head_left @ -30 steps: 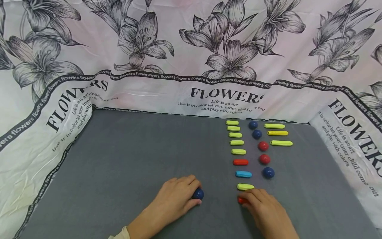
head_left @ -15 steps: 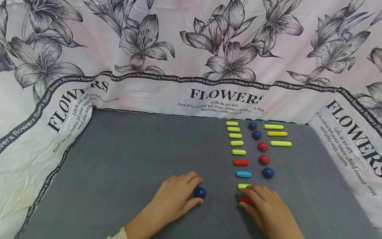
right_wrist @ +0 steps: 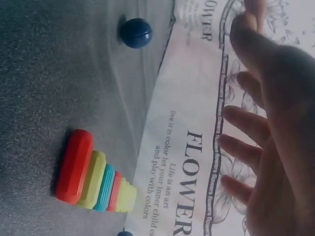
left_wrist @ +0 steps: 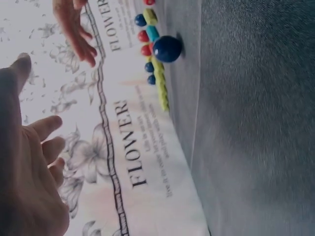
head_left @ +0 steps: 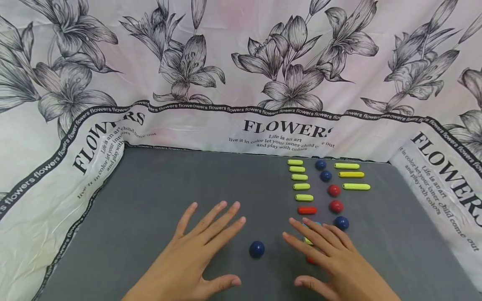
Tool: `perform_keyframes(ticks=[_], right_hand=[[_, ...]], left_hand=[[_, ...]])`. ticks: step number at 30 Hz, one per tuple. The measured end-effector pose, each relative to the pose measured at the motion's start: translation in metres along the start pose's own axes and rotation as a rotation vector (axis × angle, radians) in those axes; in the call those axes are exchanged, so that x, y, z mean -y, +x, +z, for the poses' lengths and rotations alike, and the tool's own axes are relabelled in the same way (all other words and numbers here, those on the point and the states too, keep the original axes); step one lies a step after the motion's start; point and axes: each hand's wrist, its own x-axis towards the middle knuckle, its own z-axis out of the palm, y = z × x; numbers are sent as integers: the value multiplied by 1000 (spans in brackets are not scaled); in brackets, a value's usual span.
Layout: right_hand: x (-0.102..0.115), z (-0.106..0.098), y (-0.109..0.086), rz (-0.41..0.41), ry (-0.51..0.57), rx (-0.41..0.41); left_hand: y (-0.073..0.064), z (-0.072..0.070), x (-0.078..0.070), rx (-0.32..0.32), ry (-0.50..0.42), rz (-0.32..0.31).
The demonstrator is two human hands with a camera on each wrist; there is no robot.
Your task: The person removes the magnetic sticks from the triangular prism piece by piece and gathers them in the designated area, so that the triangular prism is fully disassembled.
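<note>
Both hands hover over the grey table with fingers spread and nothing held. A blue ball (head_left: 257,249) lies in the gap between my left hand (head_left: 186,257) and my right hand (head_left: 339,265). Beneath the right hand's fingers, a short red stick (right_wrist: 75,166) with flat sides shows fully in the right wrist view but is mostly covered in the head view. Beside it are a yellow-green stick (right_wrist: 94,179) and a light blue stick (right_wrist: 104,189), also partly covered by that hand from above. In the left wrist view the ball (left_wrist: 167,49) stands apart from the left hand (left_wrist: 37,167).
Short sticks run in a column to the back, mostly yellow-green (head_left: 301,187) with another red one (head_left: 306,210). Right of them, blue balls (head_left: 341,223) and red balls (head_left: 336,206) form a second column. Longer yellow sticks (head_left: 351,174) lie far right. A flower-printed cloth (head_left: 188,129) borders the table.
The left hand has let go of the blue ball and the right hand has let go of the red stick. Both hands have lifted and spread their fingers. The head view has tilted up slightly.
</note>
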Motion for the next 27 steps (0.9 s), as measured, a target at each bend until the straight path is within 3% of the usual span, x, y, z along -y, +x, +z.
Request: perform_keyframes(ticks=[5,11,20,27], right_hand=[[-1,7,-4,-39,-58,15],[-3,12,-9,-29,-120,16],[-6,23,-9,8,-113,53],[0,38,2,60,-27,44]], left_hand=[[-10,-2,2,-13,69,35],[-20,8,5,-29,160,69],[-23,24,7,-27,170,33],[-23,32,9,-11,145,17]])
